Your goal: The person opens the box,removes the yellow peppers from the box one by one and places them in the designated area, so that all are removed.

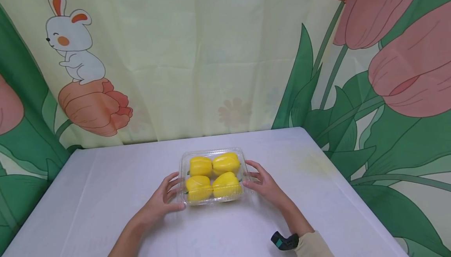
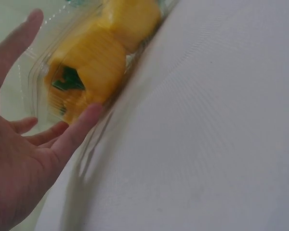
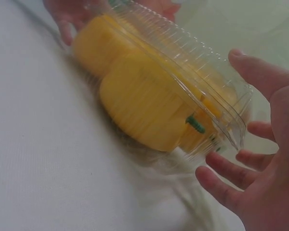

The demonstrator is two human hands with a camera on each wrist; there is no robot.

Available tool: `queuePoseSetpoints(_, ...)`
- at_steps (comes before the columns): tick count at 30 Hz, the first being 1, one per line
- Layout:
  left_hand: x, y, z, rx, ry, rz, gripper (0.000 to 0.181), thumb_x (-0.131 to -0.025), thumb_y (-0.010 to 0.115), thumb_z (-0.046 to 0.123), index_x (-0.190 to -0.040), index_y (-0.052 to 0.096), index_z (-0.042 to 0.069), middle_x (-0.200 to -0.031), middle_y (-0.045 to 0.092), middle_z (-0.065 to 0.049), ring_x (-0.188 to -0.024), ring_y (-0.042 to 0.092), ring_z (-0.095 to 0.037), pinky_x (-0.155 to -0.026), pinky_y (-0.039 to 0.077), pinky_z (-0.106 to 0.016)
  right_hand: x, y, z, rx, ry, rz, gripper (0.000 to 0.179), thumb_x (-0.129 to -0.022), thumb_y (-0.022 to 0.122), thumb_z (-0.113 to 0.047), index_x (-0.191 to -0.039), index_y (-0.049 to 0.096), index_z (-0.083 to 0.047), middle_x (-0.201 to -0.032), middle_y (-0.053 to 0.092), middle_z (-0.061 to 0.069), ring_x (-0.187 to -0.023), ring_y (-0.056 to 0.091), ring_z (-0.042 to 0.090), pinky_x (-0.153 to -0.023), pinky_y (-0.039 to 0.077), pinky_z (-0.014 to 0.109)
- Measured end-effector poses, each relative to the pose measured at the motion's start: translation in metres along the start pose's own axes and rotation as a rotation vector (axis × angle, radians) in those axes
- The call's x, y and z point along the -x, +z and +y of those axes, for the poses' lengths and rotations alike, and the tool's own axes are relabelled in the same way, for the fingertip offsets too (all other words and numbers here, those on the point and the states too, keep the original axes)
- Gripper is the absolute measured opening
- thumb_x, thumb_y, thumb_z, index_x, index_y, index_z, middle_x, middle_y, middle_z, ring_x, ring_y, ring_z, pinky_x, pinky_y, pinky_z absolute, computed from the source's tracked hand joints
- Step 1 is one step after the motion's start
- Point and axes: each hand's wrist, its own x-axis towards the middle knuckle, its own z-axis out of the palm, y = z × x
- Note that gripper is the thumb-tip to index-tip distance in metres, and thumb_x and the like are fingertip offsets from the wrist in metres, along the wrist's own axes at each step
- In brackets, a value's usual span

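Note:
A clear plastic clamshell box (image 1: 213, 202) sits on the white table, its ridged lid down over several yellow bell peppers (image 1: 226, 163). Green stems (image 3: 195, 124) show through its sides. At the box's left side is my left hand (image 1: 162, 200), thumb near the front corner and fingers spread along the edge. In the left wrist view those fingers (image 2: 73, 134) are fairly straight, with one tip at the lower side wall. My right hand (image 1: 264, 184) is at the right side, its fingers spread and loosely bent. Fingertips stand right by the box's rim in the right wrist view.
A white cloth covers the table (image 1: 116, 178), whose far edge meets a printed curtain (image 1: 169, 53) with a rabbit and tulips. A dark band (image 1: 284, 241) circles my right wrist, just above a beige sleeve (image 1: 313, 245).

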Motion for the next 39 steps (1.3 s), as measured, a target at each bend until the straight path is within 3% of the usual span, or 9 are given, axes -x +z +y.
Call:
queuePoseSetpoints(6, -0.0005, 0.0004, -0.0007, -0.004, -0.012, -0.014, 0.103, -0.076, 0.08, 0.01, -0.151, 0.012, 0.025, -0.159, 0.02, -0.012, -0.145, 0.023, -0.04, -0.102, 0.048, -0.049, -0.0007, 0.0002, 0.001, 0.003, -0.007, 0.003, 0.066, -0.089, 0.068, -0.024, -0.146, 0.034, -0.028, -0.155, 0.035, 0.005, -0.135, 0.045, 0.033, -0.104, 0.046, 0.05)
queuePoseSetpoints(17, 0.0009, 0.0028, -0.0002, -0.023, -0.008, -0.008, 0.103, -0.076, 0.08, 0.008, -0.151, 0.013, 0.027, -0.159, 0.022, -0.012, -0.144, 0.025, -0.042, -0.103, 0.046, -0.051, 0.0003, -0.0011, 0.0, -0.004, -0.013, -0.014, 0.067, -0.09, 0.068, -0.024, -0.147, 0.033, -0.028, -0.157, 0.032, 0.004, -0.136, 0.044, 0.034, -0.104, 0.046, 0.051)
queuePoseSetpoints(24, 0.0011, 0.0042, 0.0016, -0.03, 0.002, 0.008, 0.091, -0.077, 0.079, 0.008, -0.146, 0.021, 0.021, -0.159, 0.021, -0.012, -0.144, 0.025, -0.044, -0.104, 0.045, -0.054, 0.0019, 0.0003, -0.0004, -0.008, -0.005, -0.016, 0.067, -0.089, 0.068, -0.024, -0.147, 0.033, -0.029, -0.156, 0.033, 0.006, -0.131, 0.049, 0.031, -0.102, 0.049, 0.05)
queuePoseSetpoints(34, 0.0021, 0.0046, -0.0008, -0.015, 0.03, -0.003, 0.074, -0.078, 0.078, 0.007, -0.134, 0.03, 0.01, -0.157, 0.022, -0.013, -0.144, 0.025, -0.043, -0.105, 0.045, -0.049, 0.0016, 0.0012, -0.0006, -0.004, 0.002, -0.019, 0.066, -0.089, 0.068, -0.024, -0.145, 0.035, -0.029, -0.155, 0.033, 0.006, -0.129, 0.051, 0.03, -0.101, 0.049, 0.049)
queuePoseSetpoints(39, 0.003, 0.0042, -0.0002, 0.003, 0.051, -0.025, 0.064, -0.079, 0.078, 0.006, -0.124, 0.033, 0.005, -0.159, 0.016, -0.019, -0.143, 0.023, -0.049, -0.098, 0.052, -0.034, 0.0018, 0.0019, -0.0017, -0.005, 0.006, -0.01, 0.065, -0.089, 0.068, -0.024, -0.145, 0.036, -0.029, -0.152, 0.038, 0.008, -0.128, 0.052, 0.03, -0.101, 0.049, 0.05)
